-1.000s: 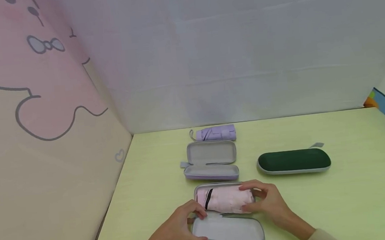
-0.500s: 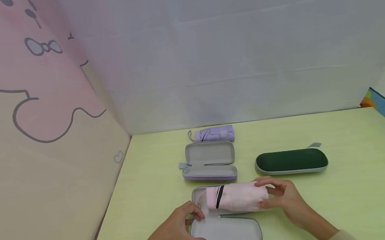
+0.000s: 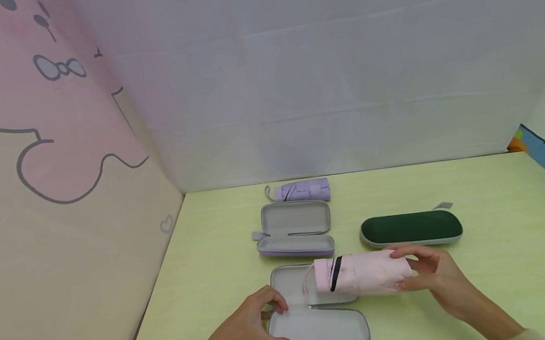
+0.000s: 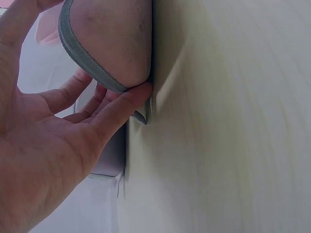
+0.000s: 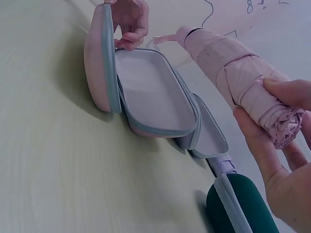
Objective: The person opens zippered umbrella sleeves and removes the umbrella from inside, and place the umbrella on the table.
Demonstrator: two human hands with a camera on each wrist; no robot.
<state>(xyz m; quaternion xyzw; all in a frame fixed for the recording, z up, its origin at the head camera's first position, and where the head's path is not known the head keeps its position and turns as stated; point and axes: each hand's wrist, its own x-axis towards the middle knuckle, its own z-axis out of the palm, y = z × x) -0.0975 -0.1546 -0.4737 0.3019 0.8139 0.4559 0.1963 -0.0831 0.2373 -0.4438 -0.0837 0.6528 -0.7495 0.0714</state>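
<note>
A pink folded umbrella (image 3: 367,273) with a black band and a thin wrist strap hangs above the right part of an open pink zip case (image 3: 321,329). My right hand (image 3: 441,277) grips the umbrella by its right end, thumb below and fingers above in the head view. In the right wrist view, the rolled pink fabric (image 5: 233,68) tilts across in front of the case's grey lining (image 5: 150,90). With thumb and fingers, my left hand (image 3: 248,321) holds the left end of the case; the left wrist view shows its pink shell (image 4: 114,39) and grey zip edge between them.
Behind the pink case lies an open purple zip case (image 3: 296,245), and past it a purple folded umbrella (image 3: 305,190). A dark green case (image 3: 411,228) sits shut to the right, close behind my right hand. White and printed cloth walls (image 3: 333,90) bound the pale green table (image 3: 507,215).
My right hand has lifted the pink umbrella out of the case and carried it to the right. My left hand keeps its hold on the case.
</note>
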